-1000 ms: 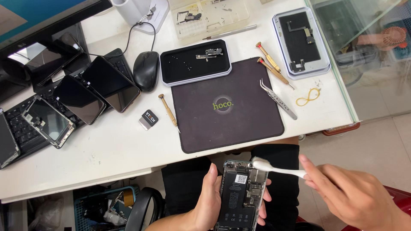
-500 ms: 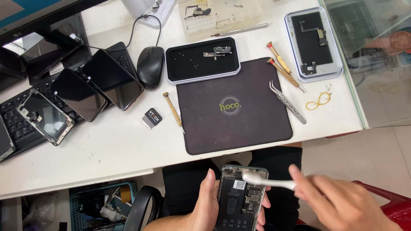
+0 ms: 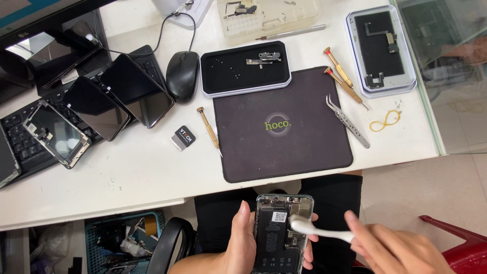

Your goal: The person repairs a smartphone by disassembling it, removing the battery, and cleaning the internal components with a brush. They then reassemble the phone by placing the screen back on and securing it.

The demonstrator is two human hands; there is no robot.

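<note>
My left hand (image 3: 242,242) holds an opened phone body (image 3: 282,233) over my lap, below the table edge, its battery and boards facing up. My right hand (image 3: 393,249) grips a white brush (image 3: 319,231) by the handle. The brush head rests on the phone's upper right part, beside the battery.
On the white table (image 3: 127,172) lie a dark work mat (image 3: 281,124), a black tray with small parts (image 3: 245,68), a detached screen in a tray (image 3: 380,50), tweezers (image 3: 348,121), screwdrivers (image 3: 209,127), a mouse (image 3: 182,75), several phones (image 3: 96,106) and a keyboard (image 3: 23,144). A red chair (image 3: 464,248) stands at the right.
The brush head has moved down and left across the phone's upper part, and my right hand followed. The view has shifted slightly, showing more of the table.
</note>
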